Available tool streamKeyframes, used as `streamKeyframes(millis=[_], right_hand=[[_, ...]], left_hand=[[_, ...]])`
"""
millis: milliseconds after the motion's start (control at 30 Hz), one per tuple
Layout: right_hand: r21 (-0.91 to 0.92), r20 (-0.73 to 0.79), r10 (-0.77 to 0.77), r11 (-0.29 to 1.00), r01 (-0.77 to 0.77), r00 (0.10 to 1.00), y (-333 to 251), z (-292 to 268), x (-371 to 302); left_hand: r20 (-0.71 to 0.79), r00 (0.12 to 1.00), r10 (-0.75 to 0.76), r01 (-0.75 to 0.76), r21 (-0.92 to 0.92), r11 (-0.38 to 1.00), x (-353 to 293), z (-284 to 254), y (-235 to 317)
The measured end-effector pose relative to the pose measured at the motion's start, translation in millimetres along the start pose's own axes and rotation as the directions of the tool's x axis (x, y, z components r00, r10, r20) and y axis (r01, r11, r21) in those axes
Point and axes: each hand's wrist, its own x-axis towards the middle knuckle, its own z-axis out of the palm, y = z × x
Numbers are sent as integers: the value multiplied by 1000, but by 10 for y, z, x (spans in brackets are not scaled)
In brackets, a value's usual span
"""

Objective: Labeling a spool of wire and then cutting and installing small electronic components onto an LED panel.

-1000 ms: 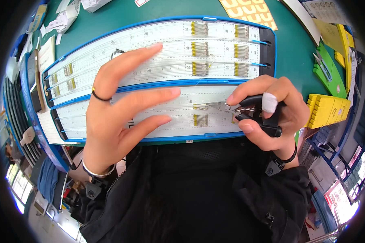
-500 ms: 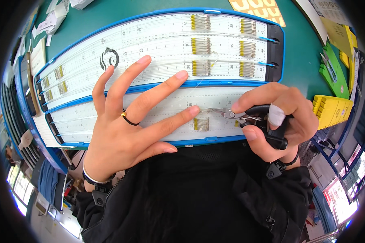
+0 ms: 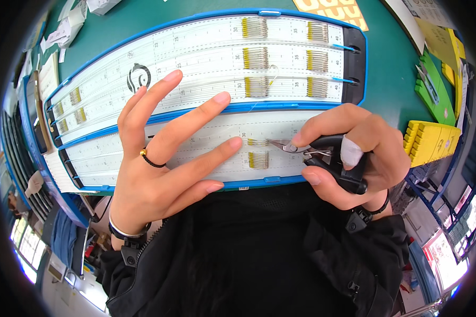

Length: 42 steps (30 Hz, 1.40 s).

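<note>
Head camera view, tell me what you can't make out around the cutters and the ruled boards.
- Cutter tips: too small to tell whether they grip a wire.
- Black cutter handles: mostly covered by the right hand.
- Near ruled board: its middle is hidden under the left hand.
- Yellow-tipped parts: too fine to count.
- Far ruled board: left end bent by the fisheye.

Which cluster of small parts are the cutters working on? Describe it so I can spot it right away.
Start at the near white ruled board with the blue frame, under both hands. Between the left hand fingertips and the right hand, the cutters touch a short row of yellow-tipped parts. It is the upper of two clusters there; the other sits just below, untouched.
</note>
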Motion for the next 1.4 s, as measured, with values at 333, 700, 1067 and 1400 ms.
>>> streamKeyframes(millis=[333, 700, 1067, 1400], right_hand=[[3, -143, 13, 1000, -13, 990, 19, 88, 8], [-22, -110, 21, 999, -23, 994, -11, 57, -7], [156, -268, -75, 980, 120, 960, 92, -15, -80], [599, -433, 310, 801, 13, 846, 21, -99, -375]], left_hand=[[-65, 998, 27, -31, -63, 998, 35, -5, -36], [-358, 918, -171, 123, -152, 981, 245, 125, 107], [-452, 877, -161, 40, -265, 963, 541, 37, 317], [-415, 907, -70, -84, -341, 936, 680, 129, 437]])
